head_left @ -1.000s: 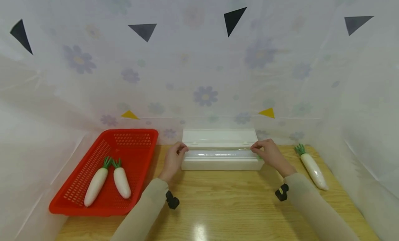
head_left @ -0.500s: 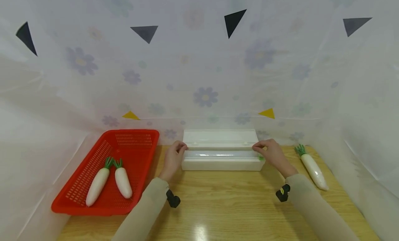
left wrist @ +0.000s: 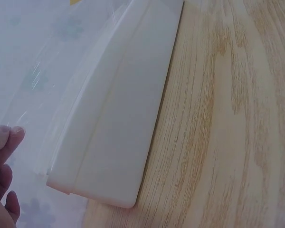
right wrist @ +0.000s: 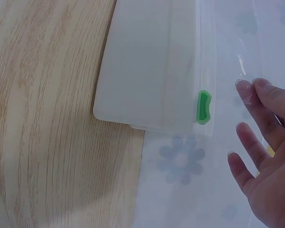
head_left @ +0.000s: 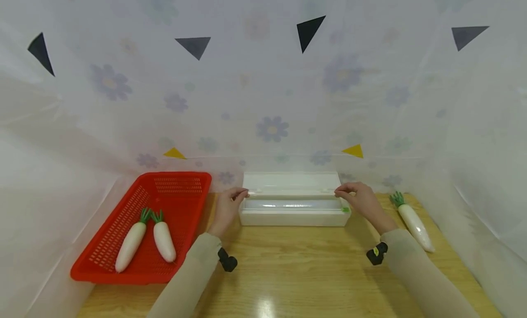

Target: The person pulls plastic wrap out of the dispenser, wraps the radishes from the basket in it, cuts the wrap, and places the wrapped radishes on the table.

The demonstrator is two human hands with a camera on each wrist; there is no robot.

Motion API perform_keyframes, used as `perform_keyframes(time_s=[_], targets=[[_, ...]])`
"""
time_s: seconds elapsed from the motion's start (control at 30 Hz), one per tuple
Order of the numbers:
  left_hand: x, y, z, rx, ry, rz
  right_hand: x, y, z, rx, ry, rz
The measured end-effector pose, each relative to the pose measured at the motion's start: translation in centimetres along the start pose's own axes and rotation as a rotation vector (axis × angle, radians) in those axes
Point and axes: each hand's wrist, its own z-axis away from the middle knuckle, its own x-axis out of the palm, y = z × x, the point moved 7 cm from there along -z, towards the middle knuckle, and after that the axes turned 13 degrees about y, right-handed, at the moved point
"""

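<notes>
A white cling film dispenser box [head_left: 294, 219] stands at the back of the table with its lid raised and a roll of film [head_left: 292, 205] inside. Between my two hands, clear cling film [left wrist: 35, 80] is stretched up off the box. My left hand [head_left: 227, 209] pinches the film's left corner between thumb and forefinger. At the other end, my right hand [head_left: 363, 202] pinches the right corner, its other fingers spread apart in the right wrist view. A green slide cutter [right wrist: 204, 108] sits at the right end of the box's edge.
On the left, a red plastic basket [head_left: 177, 175] contains two white radishes, a longer one [head_left: 131, 247] and a shorter one [head_left: 164, 243]. A shiny white radish [head_left: 416, 227] lies on the wooden table [head_left: 288, 272] at right. A flowered white curtain [head_left: 271, 89] hangs behind.
Both hands have lifted slightly with the film's corners, drawing it up from the box. The green slide cutter shows more fully. The whole view has shifted a little; basket and radishes stay put.
</notes>
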Motion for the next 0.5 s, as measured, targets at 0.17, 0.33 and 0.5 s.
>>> perform_keyframes(time_s=[0.17,0.33,0.5], targets=[[0.0,0.0,0.0,-0.003,0.001,0.004,-0.5,-0.4,0.0,0.002,-0.002,-0.005],[0.0,0.3,-0.1,-0.017,-0.006,0.037,-1.0,-0.8,-0.1,0.016,0.015,-0.012],[-0.3,0.6,-0.5,-0.031,0.006,0.028,-1.4,-1.1,0.0,0.028,0.017,-0.016]])
